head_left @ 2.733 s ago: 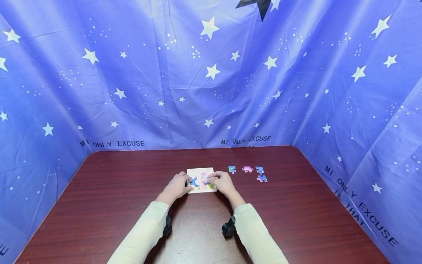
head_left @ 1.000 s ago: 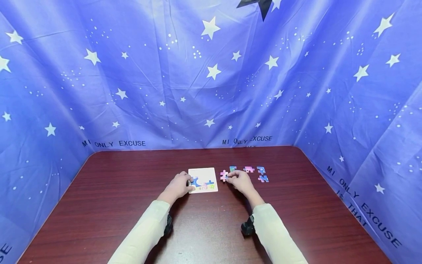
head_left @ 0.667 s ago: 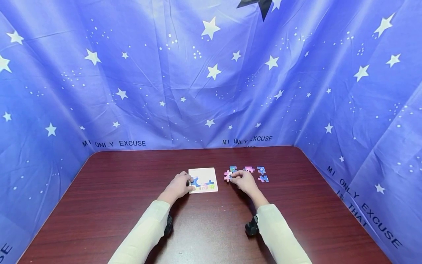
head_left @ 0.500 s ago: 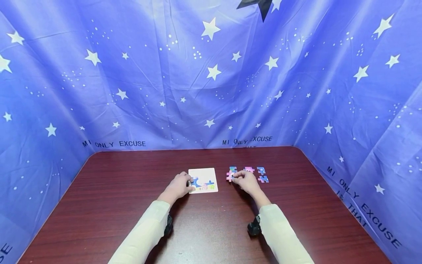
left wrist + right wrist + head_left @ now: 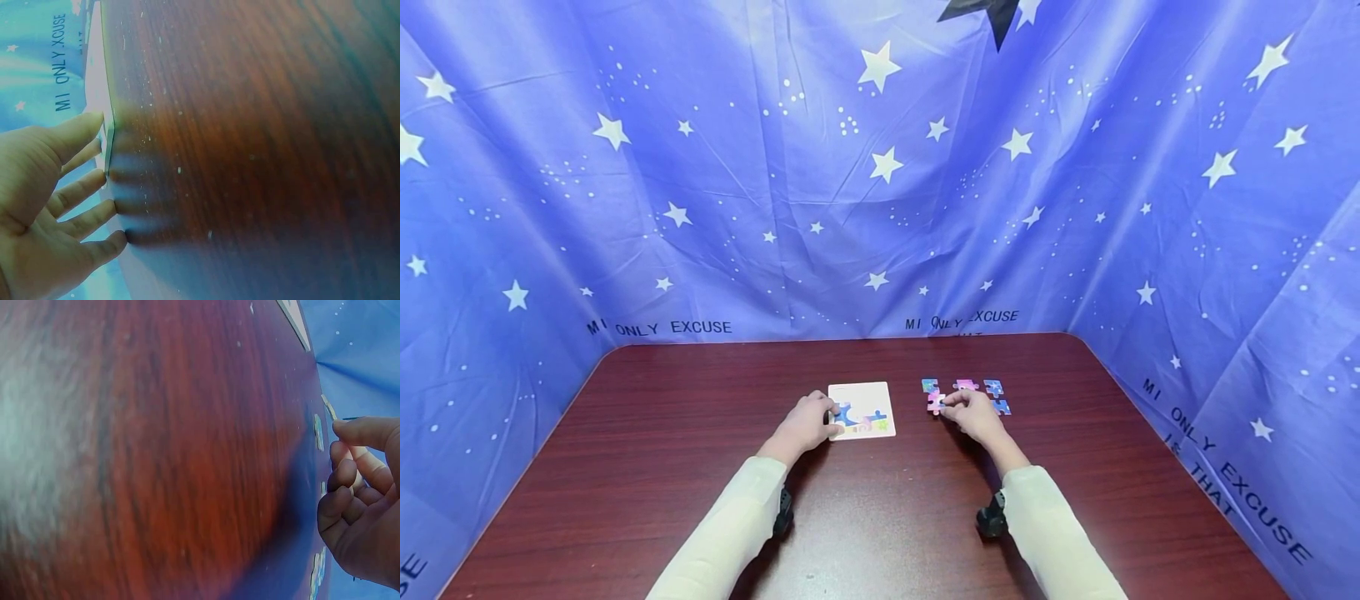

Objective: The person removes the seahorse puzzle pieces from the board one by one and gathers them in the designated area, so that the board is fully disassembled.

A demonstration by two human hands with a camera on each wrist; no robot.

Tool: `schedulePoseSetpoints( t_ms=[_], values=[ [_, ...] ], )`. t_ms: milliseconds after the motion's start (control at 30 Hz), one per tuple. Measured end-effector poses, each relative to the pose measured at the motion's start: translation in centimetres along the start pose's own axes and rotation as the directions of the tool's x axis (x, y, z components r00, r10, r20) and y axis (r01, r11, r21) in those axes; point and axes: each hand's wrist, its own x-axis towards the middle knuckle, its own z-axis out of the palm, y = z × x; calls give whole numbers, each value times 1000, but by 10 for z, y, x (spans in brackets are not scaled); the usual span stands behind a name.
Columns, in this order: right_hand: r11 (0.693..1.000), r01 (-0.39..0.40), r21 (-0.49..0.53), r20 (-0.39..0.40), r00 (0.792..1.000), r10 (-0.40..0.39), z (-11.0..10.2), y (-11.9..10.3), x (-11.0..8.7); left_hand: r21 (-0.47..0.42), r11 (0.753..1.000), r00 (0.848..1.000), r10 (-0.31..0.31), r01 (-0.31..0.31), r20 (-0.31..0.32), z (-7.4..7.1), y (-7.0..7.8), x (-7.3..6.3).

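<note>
In the head view, my left hand (image 5: 807,421) rests at the left edge of a white puzzle board (image 5: 859,392), its thumb and index fingertips touching it. The left wrist view shows that hand's fingers (image 5: 84,219) spread and fairly straight, with the board (image 5: 99,69) by their tips. Blue, pink and green pieces fill part of the board. My right hand (image 5: 979,417) pinches a pink and white puzzle piece (image 5: 935,403) between thumb and index finger. From the right wrist, this piece (image 5: 329,407) is seen edge-on, above the table, while the other fingers curl inward.
Loose pieces lie beyond the right hand: a blue-green puzzle piece (image 5: 929,385), a pink puzzle piece (image 5: 966,384), a blue puzzle piece (image 5: 993,387) and another blue one partly hidden by the hand. Starry blue cloth (image 5: 820,167) surrounds the dark red wooden table (image 5: 700,392).
My right hand has left the board with the pink piece and moved right, to the loose pieces. The board now shows bare white where that piece was. My left hand stays put.
</note>
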Motion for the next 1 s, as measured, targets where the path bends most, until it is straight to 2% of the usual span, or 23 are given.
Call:
schedulePoseSetpoints(
  t_ms=[400, 1000],
  values=[
    [1000, -13, -18, 13, 1000, 13, -12, 3, -2, -6, 1000, 1000, -3, 3, -5, 0, 0, 0],
    [998, -27, -54, -13, 1000, 26, -26, 16, -3, -6, 1000, 1000, -6, 5, -13, 0, 3, -3]
  ],
)
